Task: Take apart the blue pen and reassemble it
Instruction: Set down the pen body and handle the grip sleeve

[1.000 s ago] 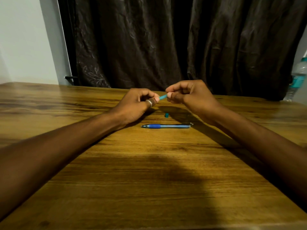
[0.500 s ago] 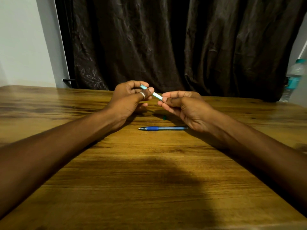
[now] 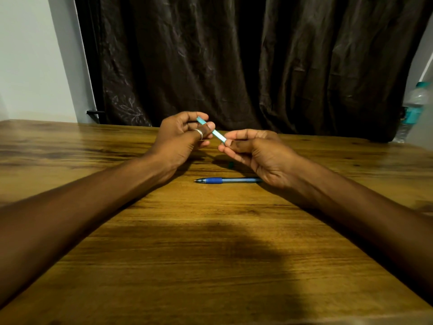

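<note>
Both my hands hold a light blue pen barrel [image 3: 216, 133] above the far middle of the wooden table [image 3: 210, 242]. My left hand [image 3: 185, 137], with a ring on the thumb, pinches its upper left end. My right hand [image 3: 255, 148] pinches its lower right end. The barrel slants down to the right. On the table below lies the pen's front part [image 3: 226, 180], with a dark blue grip and its tip pointing left; its right end is hidden under my right hand. A small teal piece [image 3: 231, 164] sits on the table between the hands, in shadow.
A dark curtain [image 3: 234, 66] hangs behind the table's far edge. A plastic water bottle with a teal label [image 3: 413, 109] stands at the far right. A pale wall [image 3: 35, 57] is at the left.
The barrel, a short blue stub between my fingertips one second ago, now shows as a longer slanted piece. My left hand rose and my right hand dropped lower.
</note>
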A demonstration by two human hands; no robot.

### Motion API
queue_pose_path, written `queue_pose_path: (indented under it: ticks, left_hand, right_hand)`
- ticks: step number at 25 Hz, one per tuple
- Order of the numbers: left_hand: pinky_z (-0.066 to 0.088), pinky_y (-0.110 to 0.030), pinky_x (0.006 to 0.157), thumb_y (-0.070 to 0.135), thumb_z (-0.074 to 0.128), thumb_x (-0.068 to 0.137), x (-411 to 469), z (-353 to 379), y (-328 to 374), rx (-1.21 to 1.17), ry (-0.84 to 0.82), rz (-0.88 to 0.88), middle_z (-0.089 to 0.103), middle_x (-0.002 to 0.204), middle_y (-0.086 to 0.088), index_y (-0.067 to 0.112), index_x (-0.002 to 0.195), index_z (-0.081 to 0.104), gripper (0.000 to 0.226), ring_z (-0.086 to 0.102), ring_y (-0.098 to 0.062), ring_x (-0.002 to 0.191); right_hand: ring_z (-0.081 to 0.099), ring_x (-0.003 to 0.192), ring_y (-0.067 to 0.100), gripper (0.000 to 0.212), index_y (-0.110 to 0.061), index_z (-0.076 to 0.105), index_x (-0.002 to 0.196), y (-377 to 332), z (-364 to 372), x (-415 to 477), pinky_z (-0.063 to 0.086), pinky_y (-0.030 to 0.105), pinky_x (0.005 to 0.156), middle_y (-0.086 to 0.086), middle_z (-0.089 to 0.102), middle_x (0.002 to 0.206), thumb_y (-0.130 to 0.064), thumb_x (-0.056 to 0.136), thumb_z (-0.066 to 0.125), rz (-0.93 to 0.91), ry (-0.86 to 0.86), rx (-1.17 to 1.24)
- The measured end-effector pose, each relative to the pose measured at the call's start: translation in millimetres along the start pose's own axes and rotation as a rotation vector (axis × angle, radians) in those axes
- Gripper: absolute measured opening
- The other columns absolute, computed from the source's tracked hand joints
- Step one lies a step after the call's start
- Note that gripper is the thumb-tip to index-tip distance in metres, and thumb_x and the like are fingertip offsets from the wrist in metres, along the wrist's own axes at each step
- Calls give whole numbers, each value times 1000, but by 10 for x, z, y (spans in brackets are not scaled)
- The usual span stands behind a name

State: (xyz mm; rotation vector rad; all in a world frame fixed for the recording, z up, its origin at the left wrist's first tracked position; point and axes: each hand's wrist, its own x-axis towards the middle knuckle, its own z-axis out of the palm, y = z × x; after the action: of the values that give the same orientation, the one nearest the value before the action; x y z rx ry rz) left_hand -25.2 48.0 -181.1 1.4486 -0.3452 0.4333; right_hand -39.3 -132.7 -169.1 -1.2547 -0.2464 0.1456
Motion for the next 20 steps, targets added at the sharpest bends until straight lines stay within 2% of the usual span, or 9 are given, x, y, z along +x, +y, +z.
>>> queue_pose_path:
  ticks: [3,7,11,17,20]
  left_hand:
    - [58,-18,65,13,75,87,5,-11,-22,-14,-13,-28,77,88,-4,18,104,69,18,76,-11,84]
    - [58,-19,66,14,76,87,18,-19,-32,-41,-20,-52,78,82,-1,18,101,70,16,76,-11,84]
    - [58,-20,66,13,76,87,11,-22,-28,-42,-31,-81,79,79,2,17,100,69,15,76,-11,83]
    - [61,-22,67,11,76,85,-47,-46,48,82,-156,-123,76,86,-6,14,99,71,15,74,-10,80]
    - [61,-20,67,13,75,86,-82,-34,67,249,-236,-93,74,98,-19,16,99,75,13,69,-11,80]
  right_hand:
    - [77,77,19,20,8,66,108,-13,-11,-15,61,21,66,17,75,90,14,90,59,1,14,-27]
    - [77,77,19,16,3,70,99,-40,-24,-29,60,20,64,14,77,86,12,90,61,5,29,-54]
    - [77,78,20,17,4,69,102,-72,-32,-27,61,21,65,18,75,91,13,90,61,-1,69,-82]
    - [75,76,18,15,5,65,104,-101,-48,-26,62,24,73,19,70,94,11,91,61,-78,112,-151]
    - [72,79,21,12,4,64,101,-111,-41,-24,60,27,80,18,69,90,10,92,61,-116,107,-180]
